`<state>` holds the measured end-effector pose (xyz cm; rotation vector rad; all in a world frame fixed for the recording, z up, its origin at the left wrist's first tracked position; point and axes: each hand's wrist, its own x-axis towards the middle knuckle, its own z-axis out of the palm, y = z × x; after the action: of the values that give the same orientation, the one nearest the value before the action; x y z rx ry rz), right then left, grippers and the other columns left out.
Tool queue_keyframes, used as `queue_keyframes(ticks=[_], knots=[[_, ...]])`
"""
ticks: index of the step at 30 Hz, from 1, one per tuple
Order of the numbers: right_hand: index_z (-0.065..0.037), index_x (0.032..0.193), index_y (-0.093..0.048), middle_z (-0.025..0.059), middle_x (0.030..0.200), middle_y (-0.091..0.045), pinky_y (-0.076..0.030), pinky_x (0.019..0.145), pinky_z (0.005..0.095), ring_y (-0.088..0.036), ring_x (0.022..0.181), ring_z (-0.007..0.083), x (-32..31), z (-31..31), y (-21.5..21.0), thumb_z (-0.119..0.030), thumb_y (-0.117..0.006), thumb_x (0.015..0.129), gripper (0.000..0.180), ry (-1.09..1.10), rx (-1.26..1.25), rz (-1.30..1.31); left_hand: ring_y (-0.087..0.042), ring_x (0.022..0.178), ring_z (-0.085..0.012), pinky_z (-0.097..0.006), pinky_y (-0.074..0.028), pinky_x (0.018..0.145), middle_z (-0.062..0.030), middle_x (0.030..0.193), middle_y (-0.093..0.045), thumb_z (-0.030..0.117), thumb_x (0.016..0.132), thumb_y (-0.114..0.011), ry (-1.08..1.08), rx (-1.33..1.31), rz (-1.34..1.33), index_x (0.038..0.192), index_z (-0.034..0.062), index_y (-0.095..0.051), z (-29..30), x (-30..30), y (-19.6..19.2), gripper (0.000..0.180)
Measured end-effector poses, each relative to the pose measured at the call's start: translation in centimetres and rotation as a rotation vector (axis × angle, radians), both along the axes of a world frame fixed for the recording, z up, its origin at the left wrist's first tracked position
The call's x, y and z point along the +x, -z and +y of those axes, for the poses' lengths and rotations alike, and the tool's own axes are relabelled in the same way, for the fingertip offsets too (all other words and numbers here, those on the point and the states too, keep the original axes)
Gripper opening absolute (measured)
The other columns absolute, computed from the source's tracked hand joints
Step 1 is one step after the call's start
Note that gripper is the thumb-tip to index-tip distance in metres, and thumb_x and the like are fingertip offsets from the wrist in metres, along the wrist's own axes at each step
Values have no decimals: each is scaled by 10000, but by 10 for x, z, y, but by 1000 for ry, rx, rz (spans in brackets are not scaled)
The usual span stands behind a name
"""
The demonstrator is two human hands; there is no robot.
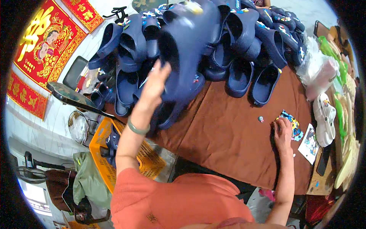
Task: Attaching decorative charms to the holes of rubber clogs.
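Observation:
A navy clog [187, 45], smeared by motion, is in front of the heaped clogs. My left hand [154, 86], with a pale bangle on its wrist, reaches up beside it with fingers apart. Whether the fingertips still touch the clog I cannot tell. On the brown cloth at the right lies a small pile of colourful shoe charms [292, 124]. My right hand [283, 131] rests at the pile's near left edge, its fingers bent together and their tips hidden among the charms. One loose charm [260, 119] lies a little to the left of that hand.
Many navy clogs [240, 78] are heaped across the table's far side. At the right edge are a printed picture sheet [309, 144], a white clog [325, 120], a dark phone [323, 161] and plastic bags [316, 68]. A yellow crate [102, 143] stands at the left, below the table edge.

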<state>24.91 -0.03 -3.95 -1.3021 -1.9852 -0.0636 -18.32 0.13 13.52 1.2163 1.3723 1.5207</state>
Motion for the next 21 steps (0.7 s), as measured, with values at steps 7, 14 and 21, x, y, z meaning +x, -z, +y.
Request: queue_keyframes(ticks=[7,14,21], knots=[[-23,873,-593,123,937,-589,-407,817,409,-533,894,321,2,3,1,-74,-661,783,123,6,-13,-16,-618,875,-275,-501,-518,745,-137,990,-617,84,863,-471,-57,145,-103,1020,-3,-573,148,-34,-85,206],[-18,858,-588,129,938,-586,-404,816,418,-526,890,335,-1,1,0,-68,-662,775,122,11,-41,0,-610,842,-292,-548,-515,723,-143,927,-612,94,862,-483,-89,139,-65,971,-34,-560,228,-26,-102,186],[-14,879,-594,131,937,-584,-409,810,423,-525,884,337,1,-1,-3,-62,-659,780,128,12,-16,-12,-606,938,-222,-459,-465,823,-69,1032,-650,313,840,-613,-26,-32,-22,1037,94,-609,262,-62,-83,294]])
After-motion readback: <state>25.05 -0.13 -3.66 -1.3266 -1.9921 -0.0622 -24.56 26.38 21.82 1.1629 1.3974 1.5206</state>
